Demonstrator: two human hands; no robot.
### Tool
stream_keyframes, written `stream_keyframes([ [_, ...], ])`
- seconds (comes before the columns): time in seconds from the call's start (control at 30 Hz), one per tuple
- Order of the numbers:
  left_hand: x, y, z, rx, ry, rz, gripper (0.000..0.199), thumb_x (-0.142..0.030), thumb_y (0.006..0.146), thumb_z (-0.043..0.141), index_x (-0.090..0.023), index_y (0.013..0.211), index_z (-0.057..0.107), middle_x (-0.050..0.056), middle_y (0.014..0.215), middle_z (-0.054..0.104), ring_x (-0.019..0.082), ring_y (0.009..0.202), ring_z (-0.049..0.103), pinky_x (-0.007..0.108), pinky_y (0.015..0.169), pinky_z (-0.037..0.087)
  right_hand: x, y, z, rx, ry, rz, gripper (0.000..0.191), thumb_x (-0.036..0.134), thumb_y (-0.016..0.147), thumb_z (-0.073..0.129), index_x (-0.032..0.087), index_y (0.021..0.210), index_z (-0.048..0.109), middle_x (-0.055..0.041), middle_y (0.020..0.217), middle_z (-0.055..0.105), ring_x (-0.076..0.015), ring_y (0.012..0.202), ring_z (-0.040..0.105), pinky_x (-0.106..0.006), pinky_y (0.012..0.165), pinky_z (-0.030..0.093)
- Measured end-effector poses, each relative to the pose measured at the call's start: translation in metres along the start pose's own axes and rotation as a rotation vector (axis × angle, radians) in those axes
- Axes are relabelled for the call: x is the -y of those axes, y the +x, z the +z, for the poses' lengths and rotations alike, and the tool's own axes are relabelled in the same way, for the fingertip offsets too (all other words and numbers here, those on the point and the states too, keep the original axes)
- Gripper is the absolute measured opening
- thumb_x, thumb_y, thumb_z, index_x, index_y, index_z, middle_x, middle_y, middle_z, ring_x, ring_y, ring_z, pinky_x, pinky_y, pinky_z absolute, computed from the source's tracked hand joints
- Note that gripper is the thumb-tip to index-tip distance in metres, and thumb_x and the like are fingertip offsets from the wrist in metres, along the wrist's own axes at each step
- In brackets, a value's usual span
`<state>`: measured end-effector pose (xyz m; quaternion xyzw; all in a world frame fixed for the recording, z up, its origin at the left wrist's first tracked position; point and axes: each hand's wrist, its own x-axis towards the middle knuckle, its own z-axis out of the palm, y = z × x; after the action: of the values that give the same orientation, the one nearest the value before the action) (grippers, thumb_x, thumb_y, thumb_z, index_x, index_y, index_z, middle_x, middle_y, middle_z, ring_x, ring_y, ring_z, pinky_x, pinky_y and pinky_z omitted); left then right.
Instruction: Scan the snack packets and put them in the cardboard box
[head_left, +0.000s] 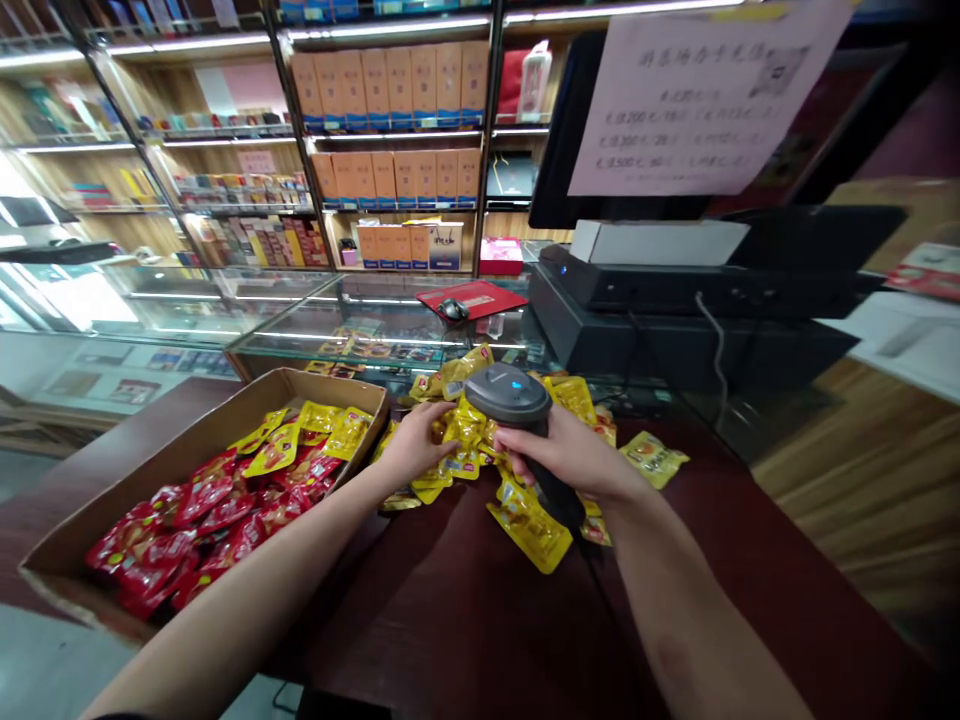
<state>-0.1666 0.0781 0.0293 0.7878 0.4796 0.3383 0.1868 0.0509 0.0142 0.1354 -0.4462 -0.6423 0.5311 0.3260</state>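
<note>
My right hand (559, 448) is wrapped round the handle of a dark grey barcode scanner (510, 390), which has a blue light on its top and a cable running down. My left hand (412, 440) reaches to the left side of a heap of yellow snack packets (466, 425), with thumb and fingers apart; whether it touches a packet is hard to make out. Below the scanner lies one loose yellow packet (534, 525), and a paler yellow packet (654, 458) rests to the right of my right wrist.
An open cardboard box (56, 545) with red packets and several yellow ones stands left on the dark counter (450, 620). Behind are a glass case (300, 310), a mouse (453, 310) on a red mat (487, 298), and a monitor (566, 130) above a black cash drawer (600, 335).
</note>
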Motion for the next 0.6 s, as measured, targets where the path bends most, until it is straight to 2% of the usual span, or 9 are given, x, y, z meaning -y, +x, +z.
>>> stream_keyframes([
  [0.13,-0.001,-0.004,0.007,0.049,0.097,0.088,0.077,-0.032,0.069,0.080,-0.022,0.138,0.047,0.013,0.136,0.052,0.029,0.120,0.055,0.043,0.102,0.046,-0.002,0.003,0.002,0.008,-0.006,0.003,0.018,0.034,0.080,0.066,0.018,0.074,0.059,0.0019,0.051,0.057,-0.0120,0.045,0.052,-0.026,0.049,0.044],
  [0.2,-0.002,-0.005,0.009,0.074,0.110,0.092,0.079,-0.028,0.069,0.079,-0.021,0.140,0.045,0.014,0.136,0.052,0.030,0.121,0.053,0.044,0.101,0.045,-0.002,0.003,0.003,0.012,-0.030,0.000,0.018,0.033,0.080,0.065,0.018,0.072,0.058,0.0017,0.051,0.058,-0.0117,0.045,0.051,-0.026,0.049,0.043],
  [0.37,-0.006,-0.001,0.009,0.053,0.043,-0.063,0.061,-0.017,0.069,0.073,-0.016,0.128,0.057,0.008,0.103,0.066,0.023,0.094,0.062,0.035,0.085,0.049,-0.001,0.004,0.005,0.019,-0.041,0.018,0.017,0.032,0.080,0.064,0.018,0.073,0.058,0.0021,0.049,0.057,-0.0117,0.045,0.052,-0.026,0.049,0.042],
  [0.53,-0.007,0.006,0.003,0.042,-0.162,-0.227,0.023,-0.024,0.069,0.073,-0.014,0.090,0.072,0.002,0.075,0.068,0.016,0.070,0.062,0.026,0.066,0.046,-0.001,0.003,0.007,0.011,-0.054,0.036,0.017,0.032,0.080,0.063,0.017,0.074,0.059,0.0018,0.051,0.057,-0.0110,0.045,0.052,-0.025,0.049,0.042],
  [0.6,-0.005,0.008,-0.005,0.003,-0.337,-0.296,0.021,-0.028,0.066,0.076,-0.014,0.081,0.071,0.001,0.071,0.068,0.014,0.065,0.061,0.024,0.061,0.045,0.000,0.002,0.009,0.012,-0.058,0.045,0.017,0.032,0.080,0.063,0.017,0.074,0.059,0.0021,0.050,0.057,-0.0108,0.044,0.051,-0.025,0.048,0.042],
])
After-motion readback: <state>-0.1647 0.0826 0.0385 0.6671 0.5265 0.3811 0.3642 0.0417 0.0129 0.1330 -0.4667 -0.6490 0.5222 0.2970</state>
